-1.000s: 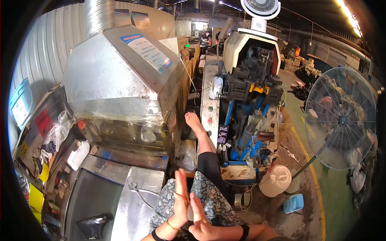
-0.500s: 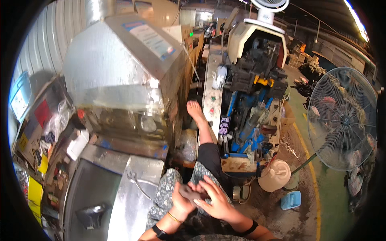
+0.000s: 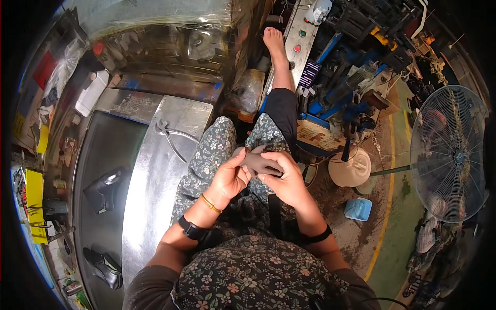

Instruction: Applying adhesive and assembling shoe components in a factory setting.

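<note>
Sitting above a floral-patterned lap, the person holds a small grey-brown piece (image 3: 260,161) between both hands, just over the knees; the left hand (image 3: 231,178) curls around its near end with the thumb raised against it, and the right hand (image 3: 285,178) pinches its other end with fingers bent over the top; what the piece is cannot be told; a gold bangle (image 3: 211,203) and a black wristband (image 3: 192,230) sit on the left wrist, a dark band (image 3: 316,237) on the right; to the left a metal work table (image 3: 150,181) carries a pair of pliers (image 3: 173,135) well apart from the hands; a bare foot (image 3: 273,44) rests up against a blue machine (image 3: 336,93); a white bucket (image 3: 351,168) and a large standing fan (image 3: 449,155) stand to the right
</note>
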Demonstrator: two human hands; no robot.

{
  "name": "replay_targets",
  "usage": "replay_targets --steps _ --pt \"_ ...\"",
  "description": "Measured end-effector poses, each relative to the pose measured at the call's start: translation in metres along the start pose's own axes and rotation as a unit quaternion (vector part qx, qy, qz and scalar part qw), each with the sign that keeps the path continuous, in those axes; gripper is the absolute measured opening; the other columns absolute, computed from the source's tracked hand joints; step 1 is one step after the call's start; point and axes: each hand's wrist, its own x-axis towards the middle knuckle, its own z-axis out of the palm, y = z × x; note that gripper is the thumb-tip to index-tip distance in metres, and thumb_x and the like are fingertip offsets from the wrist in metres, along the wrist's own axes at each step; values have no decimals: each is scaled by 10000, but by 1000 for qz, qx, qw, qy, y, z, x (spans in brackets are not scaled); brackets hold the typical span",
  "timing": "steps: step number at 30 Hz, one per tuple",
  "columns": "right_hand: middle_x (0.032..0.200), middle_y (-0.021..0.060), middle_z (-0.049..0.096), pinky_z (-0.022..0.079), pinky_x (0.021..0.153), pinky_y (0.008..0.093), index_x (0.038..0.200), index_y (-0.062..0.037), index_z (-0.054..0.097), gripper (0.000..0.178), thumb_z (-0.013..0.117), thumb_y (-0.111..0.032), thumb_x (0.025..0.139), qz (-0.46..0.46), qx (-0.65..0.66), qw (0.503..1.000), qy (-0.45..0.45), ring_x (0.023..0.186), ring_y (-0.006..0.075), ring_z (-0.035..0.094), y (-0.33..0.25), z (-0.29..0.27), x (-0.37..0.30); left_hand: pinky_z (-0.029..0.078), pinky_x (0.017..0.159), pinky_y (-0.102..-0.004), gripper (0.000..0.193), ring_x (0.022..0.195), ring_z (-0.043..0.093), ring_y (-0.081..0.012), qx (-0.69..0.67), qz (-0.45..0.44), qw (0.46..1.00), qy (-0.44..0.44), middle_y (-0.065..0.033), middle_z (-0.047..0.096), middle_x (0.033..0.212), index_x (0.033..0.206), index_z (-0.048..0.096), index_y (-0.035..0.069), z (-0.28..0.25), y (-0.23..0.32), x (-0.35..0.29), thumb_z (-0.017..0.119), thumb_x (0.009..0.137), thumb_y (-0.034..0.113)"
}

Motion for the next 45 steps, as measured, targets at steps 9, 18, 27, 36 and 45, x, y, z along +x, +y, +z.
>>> replay_targets --steps 9,18,27,36,45 --pt "827 63 641 507 585 235 1108 3 571 331 645 -267 931 271 260 924 -70 651 89 594 -3 13 -4 506 959 -400 414 1172 558 -297 155 157 974 58 -183 530 1321 1309 467 55 30 -3 -14 565 968 267" --pt "717 17 581 427 527 221 977 -11 617 218 533 -212 991 109 66 991 48 575 61 513 6 5 -3 509 945 -430 587 1181 557 -282 60 24 994 85 -133 539 1319 1292 506 59 22 1 -13 479 952 537" --pt "812 94 642 523 604 257 1108 24 556 316 576 -262 973 261 360 896 -10 674 121 626 -3 -1 2 553 697 -267 281 696 623 -94 242 74 954 159 11 621 763 1021 605 86 32 1 -21 592 958 359" --pt "839 82 646 525 613 263 1014 -17 622 448 635 -452 907 260 535 793 -133 699 154 636 22 6 7 474 649 -243 272 696 580 -90 383 164 896 151 -12 649 804 901 660 40 33 2 -26 625 951 305" --pt "852 7 591 508 669 241 953 -13 578 203 728 -109 857 141 416 898 10 788 82 591 25 45 9 474 956 -390 576 1178 527 -269 71 112 991 -22 -88 540 1257 1282 474 87 19 -1 -16 562 911 519"
